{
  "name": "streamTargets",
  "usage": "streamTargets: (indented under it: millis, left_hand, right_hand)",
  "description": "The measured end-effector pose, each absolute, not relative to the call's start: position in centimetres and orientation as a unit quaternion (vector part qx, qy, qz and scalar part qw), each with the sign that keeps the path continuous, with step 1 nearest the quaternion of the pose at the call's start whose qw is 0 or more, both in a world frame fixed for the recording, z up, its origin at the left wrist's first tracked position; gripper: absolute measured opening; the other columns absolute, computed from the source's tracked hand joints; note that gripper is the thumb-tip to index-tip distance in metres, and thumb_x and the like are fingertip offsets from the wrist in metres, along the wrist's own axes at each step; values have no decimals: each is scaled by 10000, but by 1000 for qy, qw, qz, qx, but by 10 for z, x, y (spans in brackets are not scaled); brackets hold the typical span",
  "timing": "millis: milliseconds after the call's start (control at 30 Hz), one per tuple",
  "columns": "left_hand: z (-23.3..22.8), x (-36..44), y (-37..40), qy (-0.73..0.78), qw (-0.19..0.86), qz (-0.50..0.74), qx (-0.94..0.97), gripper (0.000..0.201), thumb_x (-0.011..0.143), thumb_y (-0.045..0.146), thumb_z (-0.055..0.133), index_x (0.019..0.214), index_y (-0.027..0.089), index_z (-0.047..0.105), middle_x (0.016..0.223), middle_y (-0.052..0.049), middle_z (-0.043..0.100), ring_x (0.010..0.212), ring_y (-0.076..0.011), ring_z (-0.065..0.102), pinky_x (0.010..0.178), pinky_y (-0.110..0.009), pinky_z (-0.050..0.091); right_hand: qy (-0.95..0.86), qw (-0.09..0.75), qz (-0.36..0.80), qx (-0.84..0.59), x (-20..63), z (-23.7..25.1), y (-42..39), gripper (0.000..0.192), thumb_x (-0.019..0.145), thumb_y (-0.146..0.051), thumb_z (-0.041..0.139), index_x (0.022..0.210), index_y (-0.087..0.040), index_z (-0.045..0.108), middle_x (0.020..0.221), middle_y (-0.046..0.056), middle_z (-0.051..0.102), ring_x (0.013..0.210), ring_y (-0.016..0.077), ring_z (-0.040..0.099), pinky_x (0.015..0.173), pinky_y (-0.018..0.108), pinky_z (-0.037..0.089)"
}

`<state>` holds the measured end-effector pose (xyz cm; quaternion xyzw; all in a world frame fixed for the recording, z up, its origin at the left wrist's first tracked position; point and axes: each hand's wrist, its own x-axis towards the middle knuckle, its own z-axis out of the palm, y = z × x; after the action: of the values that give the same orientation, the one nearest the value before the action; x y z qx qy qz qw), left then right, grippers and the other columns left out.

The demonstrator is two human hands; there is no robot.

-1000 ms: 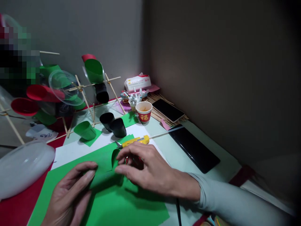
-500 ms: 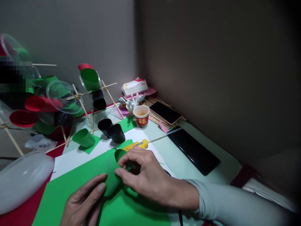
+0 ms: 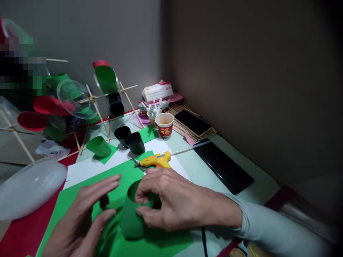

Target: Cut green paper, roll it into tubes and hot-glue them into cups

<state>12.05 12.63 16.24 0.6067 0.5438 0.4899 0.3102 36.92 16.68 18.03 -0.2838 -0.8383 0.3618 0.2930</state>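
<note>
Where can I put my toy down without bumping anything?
There's bare pale table between the yellow glue gun and the black tablet. White paper left of the glue gun is free too. The back is crowded: red cup, black paper tubes, stick frame.

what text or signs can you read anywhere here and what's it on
"福": gold character on the red paper cup.
Red print on the white tissue pack: too blurred to read.
Dark marks on the white scrap at left: too small to read.
No print shows on the yellow glue gun or the green paper tube.
</note>
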Motion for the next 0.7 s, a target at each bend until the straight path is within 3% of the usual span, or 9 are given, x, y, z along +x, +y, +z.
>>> streamTargets:
  millis: [67, 167, 367, 700]
  left_hand:
    - [160, 129, 122, 519, 271, 424, 691, 284, 922, 357, 702, 1162, 494, 766, 1087, 80, 770, 1006, -228, 599, 971, -244, 398]
    - [155, 121, 121, 491, 247, 366, 751, 334, 959, 313, 642, 1205, 520, 736, 1077, 53, 715, 1013, -223, 595, 1008, -253, 368]
    - [148, 110, 126, 482, 252, 318, 776, 369, 960, 274, 642, 1249, 491, 715, 1073, 5, 591, 1011, -213, 574, 935, -210, 439]
    - [152, 116, 126, 477, 247, 341, 771, 177, 936, 292, 685, 1025, 423, 764, 960, 14, 615, 896, -182, 616, 817, -175, 477]
  right_hand:
    - [-849, 282, 354, -272, 368, 181, 165, 181, 842, -156, 729, 768, -209, 573, 742, -33, 598, 773, 156, 564, 814, 273, 453]
    - [-855, 278, 348, -266, 366, 179, 164, 154, 855, -178, 741, 808, -211, 599, 735, -27, 618, 771, 167, 577, 858, 291, 459]
    - [-865, 270, 325, -269, 366, 177, 165, 79, 875, -188, 745, 883, -179, 667, 790, 7, 682, 830, 191, 618, 899, 317, 480]
    - [-871, 271, 305, -273, 366, 175, 164, 43, 910, -195, 733, 930, -166, 710, 823, 22, 706, 863, 197, 619, 872, 306, 474]
